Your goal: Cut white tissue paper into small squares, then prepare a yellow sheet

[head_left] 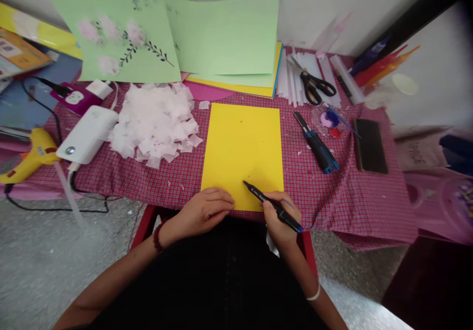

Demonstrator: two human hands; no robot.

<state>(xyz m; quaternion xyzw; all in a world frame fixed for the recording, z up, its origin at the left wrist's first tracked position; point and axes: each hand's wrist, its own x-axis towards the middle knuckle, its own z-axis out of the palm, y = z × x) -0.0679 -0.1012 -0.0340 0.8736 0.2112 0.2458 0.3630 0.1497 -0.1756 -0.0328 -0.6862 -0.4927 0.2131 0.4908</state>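
A sheet of yellow paper point(244, 145) lies in front of me, bare except for a few tiny dark marks. My left hand point(207, 209) rests flat on its lower left corner, fingers stretched out. Between the fingers of my right hand point(283, 221) is a black marker point(274, 207), closed in a writing grip. The marker's tip points up and left, on or just above the lower part of the sheet; I cannot tell whether it touches. A scrap of something white shows beneath my right hand.
Left of the sheet sit a heap of white tissue pieces point(155, 120), a white power bank point(87, 134) and a yellow glue gun point(31, 155). Scissors point(312, 81), a box cutter point(317, 145) and a dark phone point(370, 145) lie to the right. Green decorated paper point(121, 29) leans behind.
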